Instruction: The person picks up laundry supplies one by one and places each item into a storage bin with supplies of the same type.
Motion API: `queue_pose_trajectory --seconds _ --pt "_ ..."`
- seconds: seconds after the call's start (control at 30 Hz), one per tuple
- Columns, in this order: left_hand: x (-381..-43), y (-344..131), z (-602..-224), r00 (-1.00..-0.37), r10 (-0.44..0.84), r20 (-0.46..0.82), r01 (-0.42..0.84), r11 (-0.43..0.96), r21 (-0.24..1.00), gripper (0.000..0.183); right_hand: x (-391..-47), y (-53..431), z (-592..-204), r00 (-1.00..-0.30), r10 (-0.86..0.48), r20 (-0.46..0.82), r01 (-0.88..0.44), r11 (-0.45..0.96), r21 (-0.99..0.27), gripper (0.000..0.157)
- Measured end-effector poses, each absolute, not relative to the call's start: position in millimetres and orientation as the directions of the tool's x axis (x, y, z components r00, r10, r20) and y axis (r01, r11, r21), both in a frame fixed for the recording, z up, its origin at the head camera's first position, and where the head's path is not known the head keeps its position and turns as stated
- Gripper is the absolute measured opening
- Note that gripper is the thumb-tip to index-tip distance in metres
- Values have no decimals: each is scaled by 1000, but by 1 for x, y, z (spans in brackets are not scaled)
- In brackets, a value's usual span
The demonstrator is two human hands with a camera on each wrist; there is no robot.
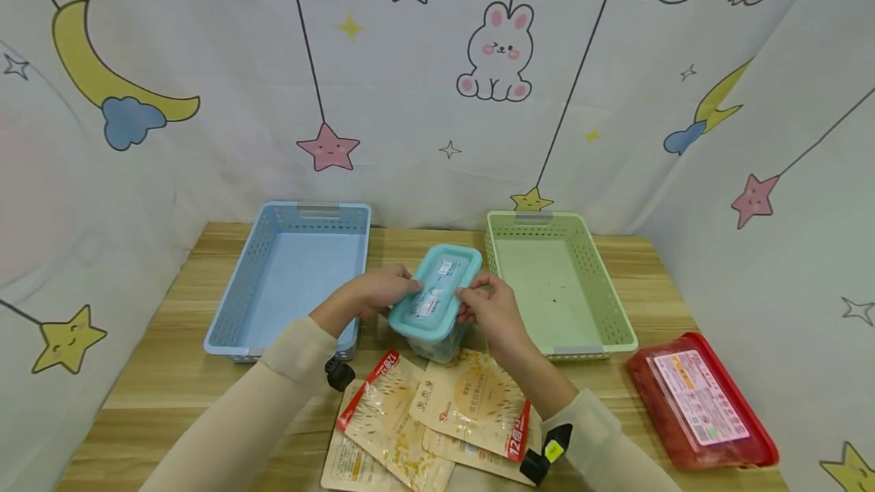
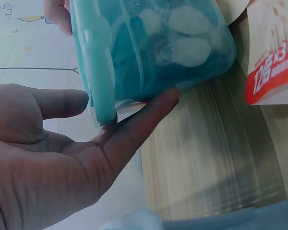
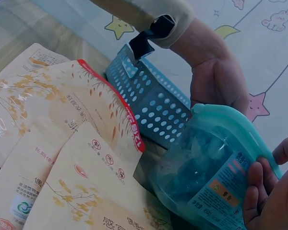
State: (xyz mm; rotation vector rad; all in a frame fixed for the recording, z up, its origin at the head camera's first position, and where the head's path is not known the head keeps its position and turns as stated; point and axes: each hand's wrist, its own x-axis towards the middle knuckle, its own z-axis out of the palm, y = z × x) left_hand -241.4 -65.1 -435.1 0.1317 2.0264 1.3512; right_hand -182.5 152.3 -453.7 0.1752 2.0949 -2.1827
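A clear plastic tub with a teal lid (image 1: 437, 291) stands between two baskets, tilted slightly, white pieces showing through its side in the left wrist view. My left hand (image 1: 383, 288) holds its left side, thumb on the lid and fingers (image 2: 144, 120) under the rim. From the opposite side my right hand (image 1: 495, 313) pinches the lid's edge; thumb and curled fingers meet at the rim in the right wrist view. A printed label (image 3: 223, 194) covers the tub's side near those fingers. The lid sits on the tub.
A blue basket (image 1: 311, 272) lies to the left and a green basket (image 1: 547, 279) to the right. Several beige pouches (image 1: 472, 393) overlap in front of the tub. A red lidded tub (image 1: 704, 401) rests at the right edge of the wooden table (image 1: 157, 355). Patterned cloth hangs behind.
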Motion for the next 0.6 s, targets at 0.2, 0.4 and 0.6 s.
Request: queue_pose_trajectory --seconds 0.2,0.4,0.6 --pt "-238 -68 -427 -755 476 -450 -253 422 871 35 -186 157 -448 -990 3 -144 144 84 -986 31" --pt "-233 -68 -422 -762 490 -424 -253 378 891 31 -190 160 -444 -994 -14 -113 109 149 -983 38" --pt "-232 -69 -419 -781 470 -411 -233 391 890 32 -192 163 -443 -997 -29 -77 71 184 -980 36"
